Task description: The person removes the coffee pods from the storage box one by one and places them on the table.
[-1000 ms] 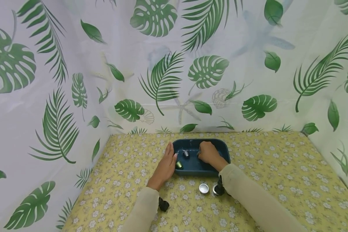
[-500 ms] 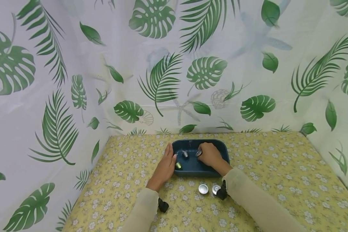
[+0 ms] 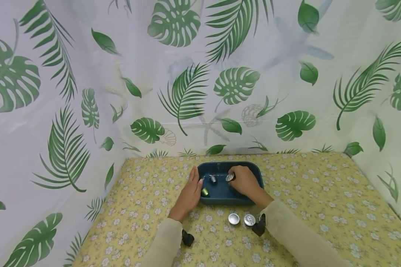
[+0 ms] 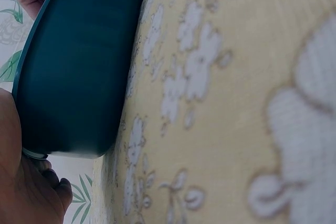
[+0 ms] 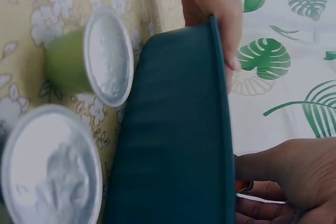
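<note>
In the head view, a dark blue rectangular tray (image 3: 232, 201) stands on the table. My left hand (image 3: 189, 194) holds its left end, with the fingers straight along the outer wall and the thumb over the rim. Inside the tray my right hand (image 3: 248, 182) pinches a coffee capsule (image 3: 230, 177) whose ridged silvery side faces left; a bit of orange shows between the fingers in the right wrist view. A dark capsule (image 3: 213, 180) and a green capsule (image 3: 205, 192) lie in the tray's left part.
In front of the tray, two foil-lidded capsules stand side by side: a left capsule (image 3: 234, 218) and a right capsule (image 3: 249, 220), close to the right wrist's black strap mount (image 3: 259, 226). A yellow floral cloth (image 3: 320, 207) covers the table, and leaf-printed sheets (image 3: 187, 148) hang behind and beside it.
My right hand has turned and shifted slightly right, bringing more of its pinched capsule into view. Its sleeve has moved off the right foil lid. My left hand stays on the tray.
</note>
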Motion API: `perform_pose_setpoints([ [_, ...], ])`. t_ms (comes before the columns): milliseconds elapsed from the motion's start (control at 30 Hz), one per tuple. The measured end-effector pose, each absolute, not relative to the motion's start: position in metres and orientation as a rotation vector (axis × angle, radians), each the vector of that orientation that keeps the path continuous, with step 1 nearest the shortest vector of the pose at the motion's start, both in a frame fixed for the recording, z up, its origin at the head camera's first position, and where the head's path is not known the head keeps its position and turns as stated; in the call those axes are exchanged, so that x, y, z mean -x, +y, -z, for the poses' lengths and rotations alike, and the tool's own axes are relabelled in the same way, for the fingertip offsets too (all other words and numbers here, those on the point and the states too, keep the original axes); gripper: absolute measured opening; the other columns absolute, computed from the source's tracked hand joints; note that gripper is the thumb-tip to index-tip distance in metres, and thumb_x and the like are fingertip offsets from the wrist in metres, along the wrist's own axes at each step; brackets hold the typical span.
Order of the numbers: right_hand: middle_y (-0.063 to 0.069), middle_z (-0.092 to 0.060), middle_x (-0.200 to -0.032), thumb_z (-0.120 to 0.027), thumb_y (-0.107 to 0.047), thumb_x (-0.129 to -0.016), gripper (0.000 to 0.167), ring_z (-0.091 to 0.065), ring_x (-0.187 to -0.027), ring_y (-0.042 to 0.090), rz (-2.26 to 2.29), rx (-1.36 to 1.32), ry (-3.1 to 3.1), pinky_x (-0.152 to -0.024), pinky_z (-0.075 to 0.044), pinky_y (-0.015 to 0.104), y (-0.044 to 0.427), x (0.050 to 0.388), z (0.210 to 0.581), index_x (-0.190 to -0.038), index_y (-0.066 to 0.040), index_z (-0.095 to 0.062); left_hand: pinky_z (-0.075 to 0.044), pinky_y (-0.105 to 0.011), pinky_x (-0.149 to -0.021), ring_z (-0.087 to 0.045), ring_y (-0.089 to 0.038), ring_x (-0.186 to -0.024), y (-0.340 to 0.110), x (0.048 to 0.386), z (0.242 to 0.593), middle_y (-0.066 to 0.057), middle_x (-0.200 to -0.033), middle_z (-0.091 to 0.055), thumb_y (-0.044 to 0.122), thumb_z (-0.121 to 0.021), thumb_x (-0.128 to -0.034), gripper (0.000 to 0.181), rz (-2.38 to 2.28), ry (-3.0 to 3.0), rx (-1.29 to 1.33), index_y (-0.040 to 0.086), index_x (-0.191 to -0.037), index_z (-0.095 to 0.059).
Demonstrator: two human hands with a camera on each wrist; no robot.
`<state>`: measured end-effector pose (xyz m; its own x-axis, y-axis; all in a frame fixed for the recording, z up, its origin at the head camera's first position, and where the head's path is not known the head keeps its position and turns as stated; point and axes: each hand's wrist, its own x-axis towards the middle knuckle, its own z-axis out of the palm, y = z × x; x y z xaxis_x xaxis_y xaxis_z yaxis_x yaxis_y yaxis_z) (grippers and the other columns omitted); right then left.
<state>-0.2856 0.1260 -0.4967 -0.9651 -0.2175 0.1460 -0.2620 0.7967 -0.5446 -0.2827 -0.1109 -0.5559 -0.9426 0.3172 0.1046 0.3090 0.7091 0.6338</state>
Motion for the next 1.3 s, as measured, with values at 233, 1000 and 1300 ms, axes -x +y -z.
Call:
perform_pose_setpoints([
  [233,0.012,-0.073,-0.101,-0.079,-0.001,-0.086,0.025,-0.069,-0.085,0.024,-0.985,-0.404,-2.848,-0.074,-0.057,0.041,0.129,0.278,0.498,-0.110,0.001,-0.073,-0.024,-0.050,-0.121,-0.013,-0.025,-0.154,-0.111,0.281,0.555,0.004,-0.169,0.013,0.038,-0.025,-0.1140,0.061,-1.077,2.896,-0.537,0.017,-0.163,0.005],
  [1000,0.007,-0.071,-0.089,-0.081,0.002,-0.084,0.032,-0.062,-0.073,0.013,-1.120,-0.489,-2.727,-0.064,-0.053,0.033,0.137,0.242,0.490,-0.114,0.004,-0.072,-0.024,-0.050,-0.121,-0.012,-0.024,-0.154,-0.109,0.281,0.557,0.004,-0.169,0.014,0.037,-0.025,-0.1140,0.061,-1.075,2.900,-0.541,0.017,-0.163,0.005],
  [1300,0.005,-0.071,-0.093,-0.082,0.000,-0.083,0.033,-0.061,-0.075,0.011,-1.139,-0.474,-2.712,-0.065,-0.053,0.030,0.135,0.232,0.487,-0.114,0.000,-0.072,-0.024,-0.050,-0.121,-0.012,-0.024,-0.154,-0.109,0.281,0.556,0.003,-0.169,0.012,0.039,-0.024,-0.1137,0.061,-1.086,2.903,-0.545,0.017,-0.163,0.004],
])
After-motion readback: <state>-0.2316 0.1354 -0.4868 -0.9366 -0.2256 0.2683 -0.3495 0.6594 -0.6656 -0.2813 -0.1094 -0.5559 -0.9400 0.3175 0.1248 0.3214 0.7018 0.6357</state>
